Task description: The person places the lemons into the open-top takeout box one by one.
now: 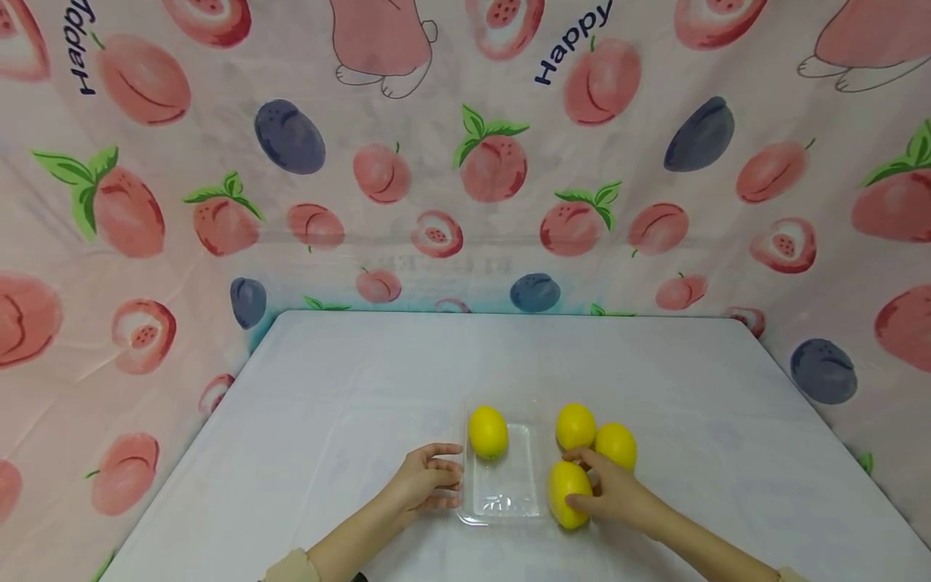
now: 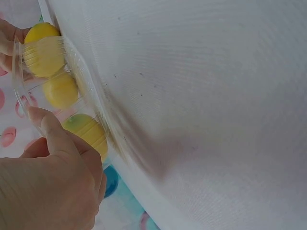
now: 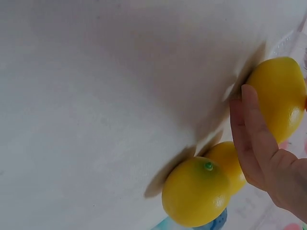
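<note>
A clear plastic tray [image 1: 502,485] sits on the white table, with one lemon [image 1: 488,432] in its far left part. My left hand [image 1: 429,481] is at the tray's left side, fingers spread and fingertips touching the wall; in the left wrist view the index fingertip [image 2: 34,114] lies at the rim. Just right of the tray, my right hand [image 1: 611,489] grips another lemon [image 1: 566,495] between thumb and fingers. Beyond that hand are two more lemons, one [image 1: 575,426] near the tray and one [image 1: 617,446] further right, its green tip [image 3: 208,166] visible in the right wrist view.
The white table [image 1: 349,380] reaches back to a fruit-patterned cloth [image 1: 436,178], which also hangs along both sides. The tray's low transparent walls stand between its lemon and the other lemons.
</note>
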Demonstrator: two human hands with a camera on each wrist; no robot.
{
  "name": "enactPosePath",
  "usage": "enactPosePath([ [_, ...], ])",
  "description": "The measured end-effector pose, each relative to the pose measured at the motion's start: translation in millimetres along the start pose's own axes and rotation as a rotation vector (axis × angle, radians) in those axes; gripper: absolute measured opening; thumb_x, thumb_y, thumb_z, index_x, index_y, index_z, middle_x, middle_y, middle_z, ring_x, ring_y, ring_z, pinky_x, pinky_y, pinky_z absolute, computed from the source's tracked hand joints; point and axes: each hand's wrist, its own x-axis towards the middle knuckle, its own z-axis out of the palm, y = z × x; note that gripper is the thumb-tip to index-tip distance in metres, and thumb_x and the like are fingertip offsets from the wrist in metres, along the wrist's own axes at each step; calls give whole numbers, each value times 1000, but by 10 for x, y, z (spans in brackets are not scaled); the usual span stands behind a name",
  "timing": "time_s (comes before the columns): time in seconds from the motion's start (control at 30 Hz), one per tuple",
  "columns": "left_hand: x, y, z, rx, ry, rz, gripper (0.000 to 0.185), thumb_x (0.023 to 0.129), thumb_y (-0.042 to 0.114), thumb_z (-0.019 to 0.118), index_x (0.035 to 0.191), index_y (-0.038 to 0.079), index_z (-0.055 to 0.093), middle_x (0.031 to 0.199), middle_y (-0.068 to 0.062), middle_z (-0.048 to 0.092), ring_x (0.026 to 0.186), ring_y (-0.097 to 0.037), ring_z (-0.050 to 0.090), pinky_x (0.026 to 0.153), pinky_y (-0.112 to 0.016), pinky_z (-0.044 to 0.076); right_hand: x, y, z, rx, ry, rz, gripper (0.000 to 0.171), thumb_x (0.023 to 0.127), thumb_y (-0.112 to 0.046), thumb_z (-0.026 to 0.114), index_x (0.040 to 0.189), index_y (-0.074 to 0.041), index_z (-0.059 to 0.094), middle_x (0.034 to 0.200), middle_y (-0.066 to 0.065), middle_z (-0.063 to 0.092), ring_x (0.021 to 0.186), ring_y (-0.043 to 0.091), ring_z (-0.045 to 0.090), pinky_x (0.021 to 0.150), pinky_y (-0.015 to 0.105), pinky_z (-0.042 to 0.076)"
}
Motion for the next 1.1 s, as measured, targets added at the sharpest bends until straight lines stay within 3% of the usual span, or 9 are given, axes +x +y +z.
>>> enactPosePath([
  [0.17,-2,-3,-3,-1,5,-2,42,89,-3,55,130,-4,45,87,-2,59,69,-11,58,63,-27,60,16,8,42,48,18,82,56,79,-18,73,126,-1,48,116,18,52,87,20,53,71,32,53],
  [0.37,-1,5,-8,-2,4,2,44,87,-5,56,130,-4,45,88,-1,59,70,-11,58,65,-28,60,15,18,61,114,44,146,56,77,-14,74,126,-4,48,119,22,48,88,22,54,70,33,55],
  [0.73,6,-3,-5,1,9,-1,43,88,-6,55,130,-4,45,88,-2,59,69,-11,58,65,-28,60,-14,56,39,156,29,103,56,77,-12,74,126,-3,48,120,27,45,93,25,55,72,34,56],
  [1.1,7,-4,3,0,11,-3,43,89,-5,55,130,-4,45,86,0,58,70,-12,58,65,-28,60,-6,70,80,151,54,117,56,75,-7,74,124,-4,49,122,27,45,96,26,55,73,36,56],
])
